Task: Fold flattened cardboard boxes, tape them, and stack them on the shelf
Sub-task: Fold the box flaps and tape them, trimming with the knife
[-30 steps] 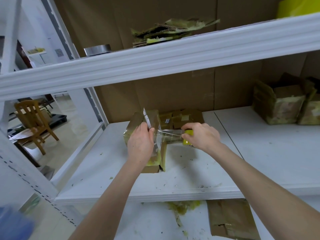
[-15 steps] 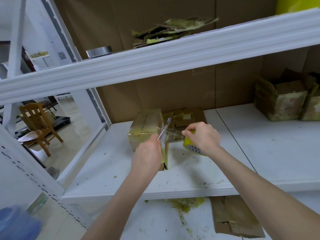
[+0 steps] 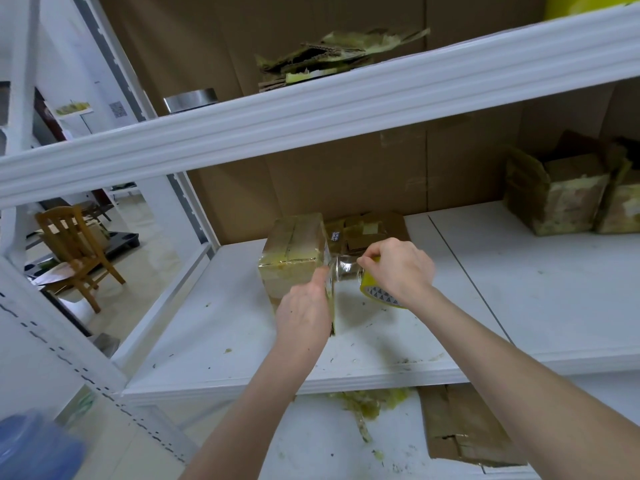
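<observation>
Cardboard box point(image 3: 294, 237) is taking tape: left hand point(image 3: 304, 313) pressing flat-fingered, right hand point(image 3: 398, 268) gripping triangle-printed yellow tape roll point(image 3: 372, 291).

Three folded boxes point(image 3: 294, 244) point(image 3: 561, 202) point(image 3: 623, 209), one tape roll point(image 3: 372, 289), one chair point(image 3: 74, 247).

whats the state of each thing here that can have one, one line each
cardboard box, folded up, flaps closed, standing on the middle shelf
tape roll, gripped by right hand, strip stretched to the box, uncut
left hand, against the box's right edge; grip unclear
boxes at right, tops open
cardboard on top shelf, flattened
cardboard on lower shelf, flattened
</observation>
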